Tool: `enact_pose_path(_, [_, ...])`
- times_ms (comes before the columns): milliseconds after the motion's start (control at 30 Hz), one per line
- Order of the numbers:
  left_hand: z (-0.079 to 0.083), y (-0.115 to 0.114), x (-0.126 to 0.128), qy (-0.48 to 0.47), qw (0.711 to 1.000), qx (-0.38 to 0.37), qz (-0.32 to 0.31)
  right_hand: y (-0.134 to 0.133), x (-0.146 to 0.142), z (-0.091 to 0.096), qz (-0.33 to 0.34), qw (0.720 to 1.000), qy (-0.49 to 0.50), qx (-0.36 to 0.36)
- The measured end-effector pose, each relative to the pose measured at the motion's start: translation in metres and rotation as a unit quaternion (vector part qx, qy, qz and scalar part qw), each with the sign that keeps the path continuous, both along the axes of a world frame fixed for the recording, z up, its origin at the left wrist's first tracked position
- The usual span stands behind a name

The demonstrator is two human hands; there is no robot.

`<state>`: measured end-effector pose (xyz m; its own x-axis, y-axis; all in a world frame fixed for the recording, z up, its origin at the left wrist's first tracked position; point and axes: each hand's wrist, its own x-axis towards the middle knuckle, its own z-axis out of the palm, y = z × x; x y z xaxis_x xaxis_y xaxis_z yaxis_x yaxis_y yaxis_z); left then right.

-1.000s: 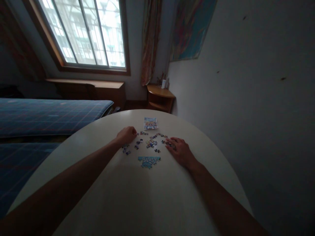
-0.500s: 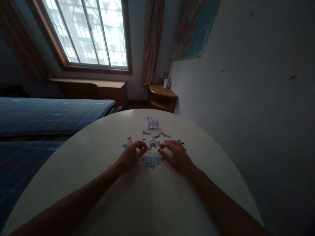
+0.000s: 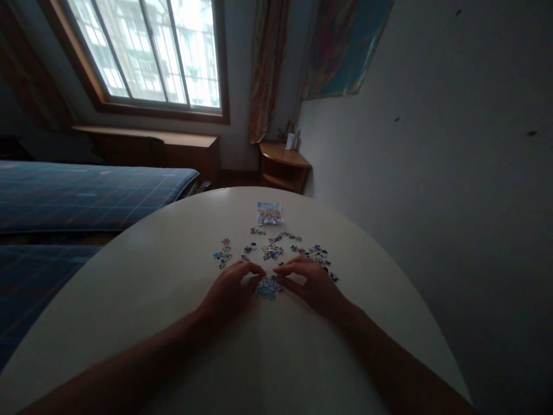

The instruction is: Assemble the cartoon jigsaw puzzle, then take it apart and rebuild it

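A small joined section of a jigsaw puzzle (image 3: 266,289), pale blue and white, lies flat on the table between my hands. My left hand (image 3: 233,286) is closed at its upper left edge, with thumb and forefinger bent onto it. At the upper right edge, my right hand (image 3: 311,283) is closed in a similar pinch. Fingers cover both upper corners, so a single piece under them cannot be made out. Just beyond the fingertips is a cluster of loose puzzle pieces (image 3: 272,252). More dark blue pieces (image 3: 318,252) lie beyond my right hand.
The round white table (image 3: 173,253) carries loose pieces (image 3: 223,255) on the left and a picture packet (image 3: 269,214) at the back. A plaid mattress (image 3: 86,196) is on the left. The wall (image 3: 410,202) runs along the right; a corner shelf (image 3: 284,158) stands behind.
Both hands have drawn back toward me, from the loose pieces to the joined section's upper edge. Loose pieces that the hands covered now show. The view has shifted slightly.
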<state>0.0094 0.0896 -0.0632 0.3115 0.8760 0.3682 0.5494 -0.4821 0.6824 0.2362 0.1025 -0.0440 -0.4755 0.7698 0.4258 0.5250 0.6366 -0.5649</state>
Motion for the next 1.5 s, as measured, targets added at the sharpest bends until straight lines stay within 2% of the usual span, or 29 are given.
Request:
enact_pose_path(100, [-0.002, -0.005, -0.001, 0.039, 0.999, 0.027, -0.021, 0.004, 0.009, -0.001, 0.017, 0.999, -0.037, 0.017])
enact_pose_path(200, [-0.001, -0.009, 0.001, 0.064, 0.994, 0.053, -0.070, 0.005, 0.014, -0.001, 0.040, 0.996, -0.070, 0.031])
enact_pose_path(333, [0.000, -0.011, 0.004, 0.085, 0.987, 0.085, -0.107, 0.003, 0.015, 0.004, 0.076, 0.994, -0.074, 0.010])
enact_pose_path(600, [-0.004, -0.010, 0.003, 0.118, 0.984, 0.090, -0.101, 0.002, 0.015, 0.004, 0.110, 0.992, -0.062, -0.008])
enact_pose_path(1033, [-0.002, -0.009, 0.003, 0.101, 0.983, 0.106, -0.113, 0.002, 0.015, 0.001, 0.105, 0.991, -0.080, -0.037])
enact_pose_path(1267, [-0.003, -0.008, 0.002, 0.109, 0.981, 0.114, -0.112, 0.004, 0.013, 0.000, 0.128, 0.985, -0.107, -0.030])
enact_pose_path(1500, [0.000, -0.009, 0.004, 0.104, 0.981, 0.126, -0.109, 0.002, 0.014, 0.009, 0.122, 0.984, -0.130, -0.022])
